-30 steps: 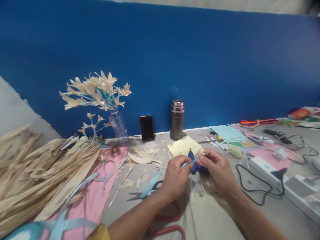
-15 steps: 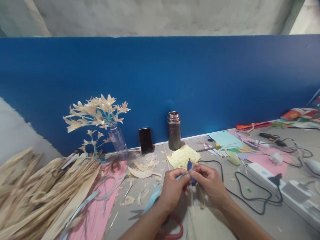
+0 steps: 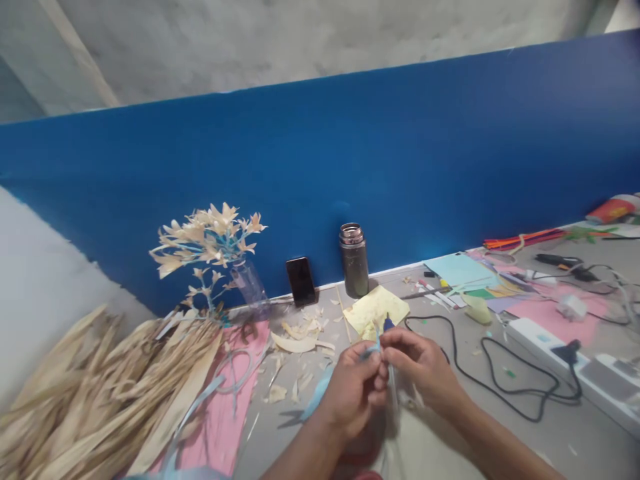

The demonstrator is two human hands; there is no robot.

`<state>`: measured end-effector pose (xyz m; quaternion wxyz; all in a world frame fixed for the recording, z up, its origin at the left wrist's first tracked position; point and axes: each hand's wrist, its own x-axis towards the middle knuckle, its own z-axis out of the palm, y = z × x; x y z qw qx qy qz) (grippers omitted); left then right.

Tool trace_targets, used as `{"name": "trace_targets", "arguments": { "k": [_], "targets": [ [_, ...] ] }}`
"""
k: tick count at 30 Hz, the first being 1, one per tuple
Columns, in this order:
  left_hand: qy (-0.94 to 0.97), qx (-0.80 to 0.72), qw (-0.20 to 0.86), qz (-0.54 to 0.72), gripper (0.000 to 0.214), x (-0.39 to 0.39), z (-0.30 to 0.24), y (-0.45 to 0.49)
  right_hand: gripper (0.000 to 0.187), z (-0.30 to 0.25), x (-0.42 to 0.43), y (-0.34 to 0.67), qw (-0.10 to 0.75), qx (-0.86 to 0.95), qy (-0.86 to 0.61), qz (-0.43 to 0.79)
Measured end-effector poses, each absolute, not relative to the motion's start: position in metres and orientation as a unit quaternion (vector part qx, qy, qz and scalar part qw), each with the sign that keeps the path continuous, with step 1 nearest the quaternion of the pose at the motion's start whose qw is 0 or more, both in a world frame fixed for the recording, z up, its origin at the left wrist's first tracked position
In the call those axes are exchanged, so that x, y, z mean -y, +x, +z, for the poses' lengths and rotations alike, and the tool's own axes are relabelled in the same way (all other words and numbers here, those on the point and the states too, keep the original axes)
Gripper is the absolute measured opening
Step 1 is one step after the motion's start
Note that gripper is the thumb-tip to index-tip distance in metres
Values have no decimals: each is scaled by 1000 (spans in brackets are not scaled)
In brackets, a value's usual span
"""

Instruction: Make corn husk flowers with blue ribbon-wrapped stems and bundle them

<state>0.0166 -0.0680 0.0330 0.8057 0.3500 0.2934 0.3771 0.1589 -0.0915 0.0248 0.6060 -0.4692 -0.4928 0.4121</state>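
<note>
Just above the desk (image 3: 575,427), in front of the yellow paper (image 3: 375,308), my left hand (image 3: 354,390) pinches a thin light-blue strip (image 3: 369,349) between fingers pressed together. My right hand (image 3: 424,365) touches the left one, its fingers closed around a blue glue gun (image 3: 387,325) whose tip points up.

Left hand (image 3: 356,392): mine, bare, broad across knuckles, fingers short-looking in this view. Right hand (image 3: 426,368): mine, bare as well, fingers slimmer, nails too blurred to judge. Left forearm (image 3: 305,453): uncovered right down to bottom edge of view. Right forearm (image 3: 493,440): uncovered likewise, long, narrowing toward wrist. Fine surface detail on both lost to blur.
</note>
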Motion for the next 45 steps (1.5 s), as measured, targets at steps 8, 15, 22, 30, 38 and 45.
{"name": "trace_targets", "arguments": {
  "k": [8,15,22,30,38,45],
  "targets": [
    [262,-112,907,311,21,81,42,-20,36,44,91,161,507,512,-408,560],
    [215,-169,923,272,28,91,37,-30,32,57,85,142,484,485,-355,635],
    [367,-424,717,414,41,93,37,-35,33,43,74,121,541,381,-368,653],
    [329,-484,701,408,44,86,29,-40,36,27,72,115,535,354,-428,637],
    [339,-454,709,420,41,89,27,-44,32,36,90,104,475,439,-468,603],
    [392,-451,690,409,35,100,35,-54,35,37,97,103,488,452,-507,549]
  ]
}}
